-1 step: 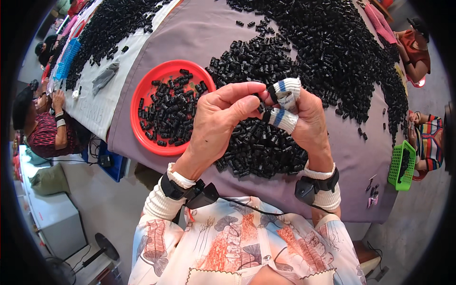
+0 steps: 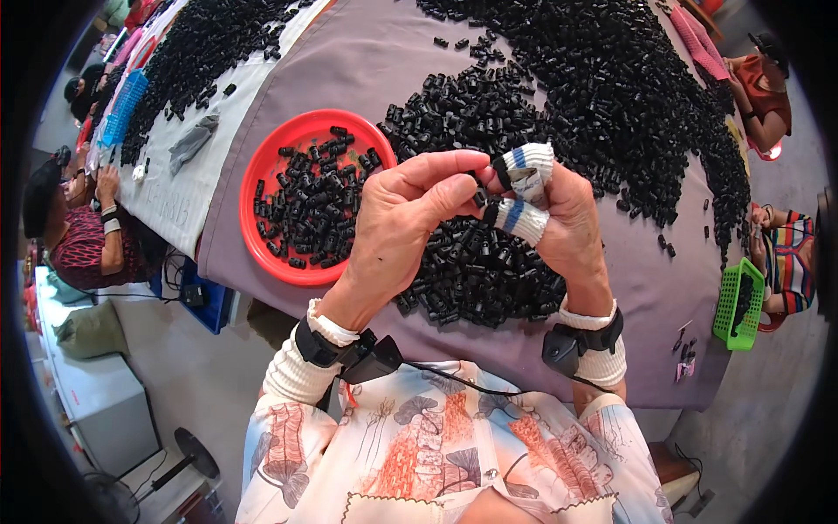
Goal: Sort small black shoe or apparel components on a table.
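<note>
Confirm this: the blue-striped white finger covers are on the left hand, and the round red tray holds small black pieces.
One thing is wrong: the head view shows the blue-striped white finger covers on the right hand, while the visible fingers of the left hand are bare. The round red tray does hold small black pieces.

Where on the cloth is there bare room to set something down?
On the mauve cloth: beyond the red round tray, left of the black cylindrical parts; and between the right hand and green perforated basket, barring strays. Crowded: the heap between the left hand and right, and the upper right.
</note>
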### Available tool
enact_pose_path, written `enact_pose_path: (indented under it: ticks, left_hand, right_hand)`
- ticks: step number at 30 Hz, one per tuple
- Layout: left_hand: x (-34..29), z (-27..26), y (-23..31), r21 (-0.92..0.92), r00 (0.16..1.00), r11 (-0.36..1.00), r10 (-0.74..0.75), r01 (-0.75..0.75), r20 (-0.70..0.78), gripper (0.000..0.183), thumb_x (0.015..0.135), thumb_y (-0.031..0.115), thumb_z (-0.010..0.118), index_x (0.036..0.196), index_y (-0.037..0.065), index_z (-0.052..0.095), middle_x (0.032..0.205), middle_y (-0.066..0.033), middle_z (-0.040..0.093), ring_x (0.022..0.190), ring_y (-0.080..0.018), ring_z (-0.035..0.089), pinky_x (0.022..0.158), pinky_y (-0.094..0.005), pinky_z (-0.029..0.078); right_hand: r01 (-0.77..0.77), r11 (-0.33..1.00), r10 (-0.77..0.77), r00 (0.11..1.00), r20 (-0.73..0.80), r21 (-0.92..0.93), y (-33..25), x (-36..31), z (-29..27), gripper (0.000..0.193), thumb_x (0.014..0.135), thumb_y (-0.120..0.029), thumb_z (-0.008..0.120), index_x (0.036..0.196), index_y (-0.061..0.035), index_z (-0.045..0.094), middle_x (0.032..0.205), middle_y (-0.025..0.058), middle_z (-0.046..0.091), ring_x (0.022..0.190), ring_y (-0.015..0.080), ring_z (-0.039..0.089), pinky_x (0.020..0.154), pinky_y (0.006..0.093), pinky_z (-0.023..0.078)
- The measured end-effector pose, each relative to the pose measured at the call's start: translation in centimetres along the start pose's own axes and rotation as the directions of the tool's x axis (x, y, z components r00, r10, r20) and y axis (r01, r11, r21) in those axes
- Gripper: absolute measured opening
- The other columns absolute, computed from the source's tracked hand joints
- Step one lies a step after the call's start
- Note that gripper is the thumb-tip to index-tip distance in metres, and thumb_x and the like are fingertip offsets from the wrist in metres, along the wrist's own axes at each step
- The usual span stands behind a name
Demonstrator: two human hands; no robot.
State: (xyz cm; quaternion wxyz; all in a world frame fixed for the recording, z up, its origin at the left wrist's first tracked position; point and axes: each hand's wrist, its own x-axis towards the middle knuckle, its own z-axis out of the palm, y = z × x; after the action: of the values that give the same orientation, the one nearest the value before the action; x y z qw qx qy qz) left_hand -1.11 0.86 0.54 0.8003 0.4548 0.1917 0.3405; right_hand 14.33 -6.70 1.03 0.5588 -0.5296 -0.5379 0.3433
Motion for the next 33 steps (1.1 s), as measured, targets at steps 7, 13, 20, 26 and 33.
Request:
enact_pose_path:
  ticks: [7, 13, 20, 26, 33]
  left_hand:
    - [0.0, 0.4, 0.1, 0.047, 1.000, 0.999, -0.017, 0.018, -0.020, 0.024, 0.088, 0.005, 0.053, 0.109, -0.004, 0.057, 0.099, -0.0102, 0.062, 0.084, -0.0117, 0.060, 0.073, -0.0232, 0.052]
    - [-0.1, 0.3, -0.2, 0.033, 1.000, 0.999, -0.007, 0.007, -0.022, 0.024, 0.088, 0.006, 0.052, 0.110, -0.004, 0.055, 0.099, -0.0113, 0.062, 0.083, -0.0132, 0.061, 0.073, -0.0244, 0.052]
    - [0.0, 0.8, -0.2, 0.044, 1.000, 0.999, 0.001, -0.001, -0.016, 0.026, 0.085, 0.006, 0.057, 0.109, -0.004, 0.055, 0.097, -0.0108, 0.062, 0.082, -0.0129, 0.061, 0.074, -0.0254, 0.052]
    - [0.1, 1.2, -0.1, 0.041, 1.000, 0.999, 0.008, -0.007, -0.025, 0.025, 0.084, 0.003, 0.056, 0.109, -0.004, 0.056, 0.096, -0.0101, 0.063, 0.084, -0.0122, 0.061, 0.074, -0.0247, 0.051]
    - [0.0, 1.5, -0.3, -0.004, 0.997, 0.999, -0.035, 0.035, -0.072, 0.021, 0.084, 0.007, 0.059, 0.103, -0.002, 0.060, 0.088, -0.0077, 0.064, 0.076, -0.0097, 0.061, 0.071, -0.0232, 0.051]
  right_hand:
    - [-0.056, 0.996, 0.056, 0.998, -0.010, 0.067, 0.5, -0.4, -0.3, 0.026, 0.072, 0.002, 0.067, 0.096, -0.0016, 0.058, 0.088, 0.0017, 0.064, 0.078, 0.0061, 0.057, 0.070, 0.0212, 0.049]
    - [-0.170, 0.979, 0.172, 0.985, -0.008, 0.114, 0.3, -0.6, -0.5, 0.025, 0.074, -0.001, 0.067, 0.096, -0.0028, 0.058, 0.088, 0.0006, 0.064, 0.077, 0.0042, 0.056, 0.068, 0.0201, 0.048]
    - [-0.250, 0.956, 0.253, 0.967, -0.001, 0.152, 0.6, -0.7, -1.0, 0.025, 0.073, -0.004, 0.069, 0.096, -0.0043, 0.059, 0.086, -0.0015, 0.063, 0.072, 0.0025, 0.054, 0.064, 0.0177, 0.046]
    - [-0.155, 0.977, 0.159, 0.987, -0.016, 0.149, 0.8, -0.9, -0.8, 0.023, 0.074, -0.005, 0.068, 0.096, -0.0040, 0.059, 0.086, -0.0016, 0.063, 0.072, 0.0025, 0.053, 0.064, 0.0179, 0.046]
    - [-0.190, 0.960, 0.198, 0.980, -0.020, 0.203, 0.6, -1.1, -0.8, 0.024, 0.074, -0.003, 0.067, 0.097, -0.0025, 0.058, 0.088, -0.0002, 0.062, 0.075, 0.0041, 0.055, 0.067, 0.0198, 0.048]
